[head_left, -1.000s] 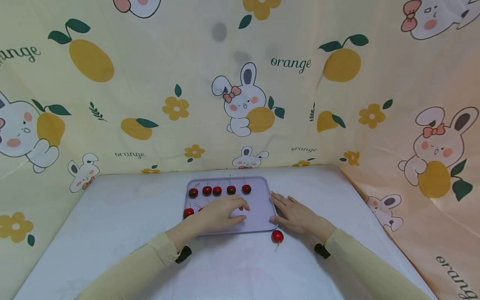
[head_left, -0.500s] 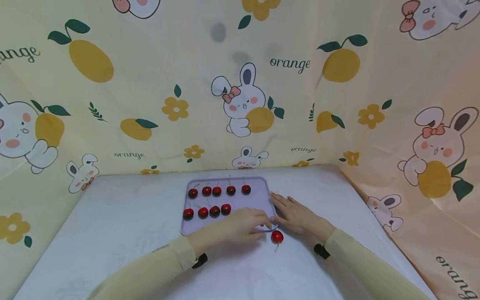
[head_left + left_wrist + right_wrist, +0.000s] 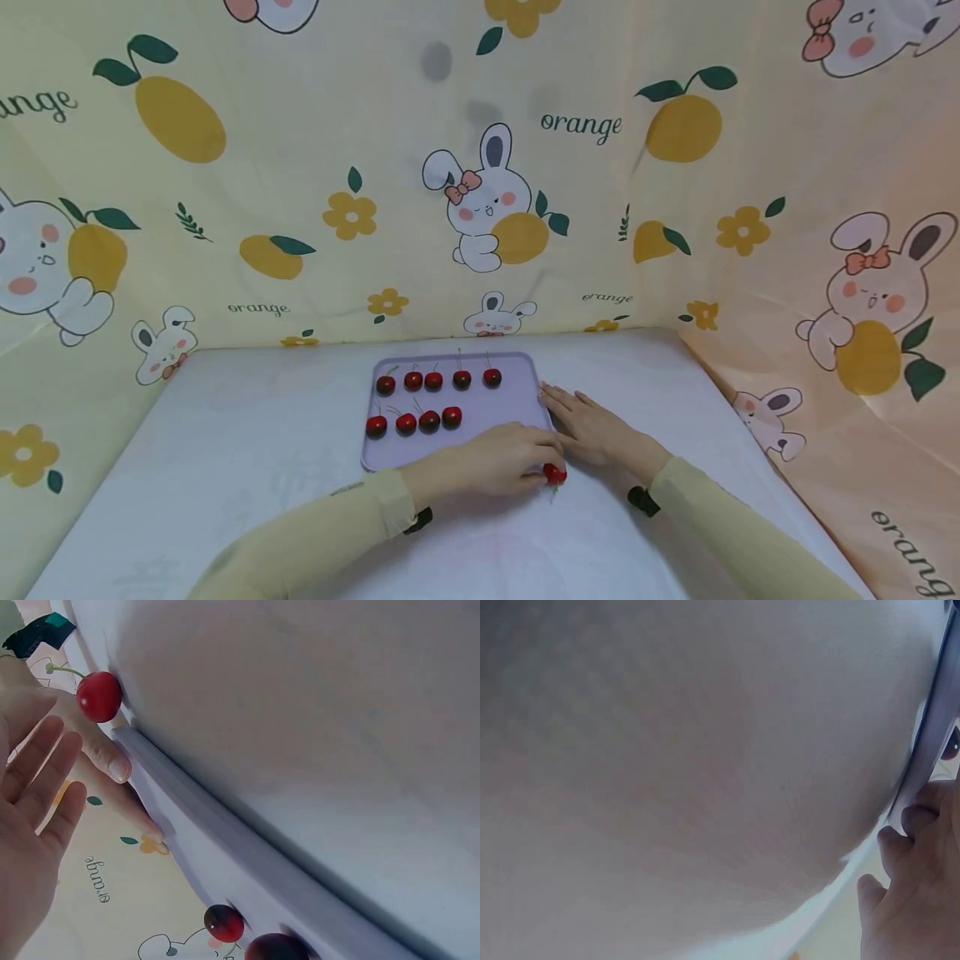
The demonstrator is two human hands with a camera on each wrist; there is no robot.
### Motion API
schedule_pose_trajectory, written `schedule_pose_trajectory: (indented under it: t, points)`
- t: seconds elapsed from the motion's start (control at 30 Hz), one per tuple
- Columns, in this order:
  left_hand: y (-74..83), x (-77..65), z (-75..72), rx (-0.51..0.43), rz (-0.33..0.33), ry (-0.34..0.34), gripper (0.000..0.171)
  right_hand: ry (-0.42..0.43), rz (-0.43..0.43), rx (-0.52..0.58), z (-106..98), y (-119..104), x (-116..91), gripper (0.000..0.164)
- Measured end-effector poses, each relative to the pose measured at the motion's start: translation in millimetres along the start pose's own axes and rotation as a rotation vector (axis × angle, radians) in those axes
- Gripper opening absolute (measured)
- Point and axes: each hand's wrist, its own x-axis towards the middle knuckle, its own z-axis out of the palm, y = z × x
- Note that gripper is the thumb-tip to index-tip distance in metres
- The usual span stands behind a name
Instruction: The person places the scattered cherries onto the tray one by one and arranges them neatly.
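Observation:
A lone red cherry [image 3: 556, 475] with a green stem lies on the table just off the tray's near right corner. My left hand [image 3: 513, 458] is over it, fingertips right at its upper left side; in the left wrist view that hand [image 3: 34, 832] has loosely spread fingers, with the cherry [image 3: 98, 697] beyond them. My right hand [image 3: 603, 429] rests flat, its fingertips and thumb at the right rim of the lilac tray [image 3: 510, 407]. Two rows of dark red cherries [image 3: 429, 422] sit on the tray, stems mostly up.
The tray stands on a white-covered table [image 3: 285, 433]. Behind and to the right hangs a cream curtain [image 3: 420, 275] printed with rabbits and oranges. Each wrist wears a black strap piece [image 3: 642, 501].
My left hand has moved right and nearer, from above the tray to the lone cherry, uncovering the lower row of cherries. My right hand has stayed at the rim.

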Motion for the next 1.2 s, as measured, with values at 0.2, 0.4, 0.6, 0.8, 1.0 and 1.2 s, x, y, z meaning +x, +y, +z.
schedule_pose_trajectory:
  t: [0.2, 0.4, 0.6, 0.8, 1.0, 1.2]
  points:
    - [2.3, 3.3, -0.8, 0.018, -0.008, -0.021, 0.024, 0.002, -0.009, 0.004, -0.9, 0.1, -0.5, 0.073]
    - [3.2, 4.6, 2.0, 0.021, -0.018, -0.038, 0.026, 0.000, -0.006, 0.022, -1.5, -1.5, -1.0, 0.074]
    - [2.1, 4.8, 4.9, 0.037, -0.004, -0.026, 0.024, 0.013, -0.006, 0.004, -1.2, -1.3, -0.7, 0.073]
    - [1.6, 5.4, 5.7, 0.026, -0.001, -0.014, 0.023, 0.022, -0.012, -0.008, -0.2, -0.5, -0.9, 0.072]
    - [1.4, 5.6, 6.3, 0.011, -0.005, -0.010, 0.020, 0.018, -0.013, -0.027, -0.4, -0.8, -0.9, 0.071]
    - [0.4, 6.7, 7.2, -0.021, -0.014, -0.016, 0.018, 0.025, -0.011, -0.037, 0.5, -1.0, -0.7, 0.070]
